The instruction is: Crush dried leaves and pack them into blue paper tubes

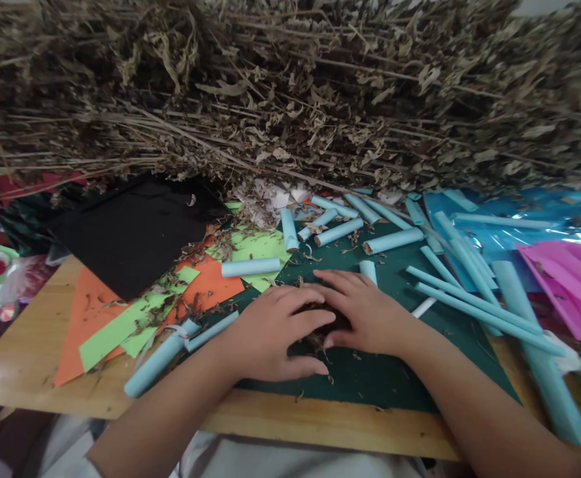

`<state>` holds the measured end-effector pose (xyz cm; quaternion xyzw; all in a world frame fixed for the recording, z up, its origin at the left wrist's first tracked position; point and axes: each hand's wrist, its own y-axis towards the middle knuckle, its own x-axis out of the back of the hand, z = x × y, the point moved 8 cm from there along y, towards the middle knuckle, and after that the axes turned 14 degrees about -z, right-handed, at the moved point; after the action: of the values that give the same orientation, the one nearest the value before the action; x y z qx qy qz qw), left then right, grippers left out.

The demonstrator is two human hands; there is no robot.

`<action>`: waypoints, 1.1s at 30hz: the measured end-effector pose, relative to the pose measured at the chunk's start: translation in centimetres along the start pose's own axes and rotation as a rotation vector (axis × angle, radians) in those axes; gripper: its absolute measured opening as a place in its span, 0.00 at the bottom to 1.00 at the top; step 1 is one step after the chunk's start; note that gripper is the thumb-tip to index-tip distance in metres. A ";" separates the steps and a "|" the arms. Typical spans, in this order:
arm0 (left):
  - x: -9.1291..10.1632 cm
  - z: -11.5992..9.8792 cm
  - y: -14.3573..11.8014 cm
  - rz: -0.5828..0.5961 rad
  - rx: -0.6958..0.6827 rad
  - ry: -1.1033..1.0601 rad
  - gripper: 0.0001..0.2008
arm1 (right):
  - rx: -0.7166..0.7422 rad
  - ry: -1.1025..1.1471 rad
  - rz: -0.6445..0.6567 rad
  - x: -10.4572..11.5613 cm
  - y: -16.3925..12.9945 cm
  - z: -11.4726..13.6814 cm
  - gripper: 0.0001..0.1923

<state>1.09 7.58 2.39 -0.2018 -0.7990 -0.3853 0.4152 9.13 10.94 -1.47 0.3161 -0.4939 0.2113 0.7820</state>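
My left hand (270, 332) and my right hand (364, 312) lie palm down, close together, on a dark green cutting mat (370, 378). Between them they cup a small heap of dried plant crumbs (317, 332), mostly hidden under the fingers. My right hand's fingers overlap the left hand's fingertips. A short light-blue paper roll (368, 269) lies just beyond my right hand. Whether either hand pinches anything is hidden.
A big pile of dried stalks and leaves (290, 93) fills the back. Several light-blue paper rolls (469, 299) lie on the right, with orange (78, 312) and green paper sheets (115, 328), a black sheet (135, 232), pink paper (569, 285) and blue foil (514, 232) on the wooden table (320, 425).
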 end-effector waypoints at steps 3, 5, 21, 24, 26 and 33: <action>0.9 -0.6 0.2 -0.053 -0.056 0.018 0.12 | 0.051 0.014 0.092 -0.8 -0.2 0.8 0.35; 0.6 0.0 0.1 0.005 -0.032 0.063 0.11 | 0.054 0.027 0.117 -1.0 -0.3 1.1 0.33; -2.4 3.9 -1.5 0.357 0.173 0.318 0.03 | 0.125 -0.026 -0.006 0.0 0.3 2.8 0.12; -2.4 3.9 -1.3 0.357 0.169 0.320 0.03 | 0.141 -0.067 -0.011 -0.4 0.3 2.7 0.07; -2.3 3.8 -1.2 0.350 0.168 0.314 0.04 | 0.156 -0.077 -0.035 -0.4 0.3 2.6 0.06; -2.0 3.5 -1.1 0.349 0.151 0.338 0.01 | 0.128 -0.008 -0.247 1.2 0.2 1.9 0.05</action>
<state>-0.28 9.65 -1.05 -0.2380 -0.6977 -0.2752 0.6171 8.24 9.75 0.29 0.4246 -0.4400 0.1433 0.7782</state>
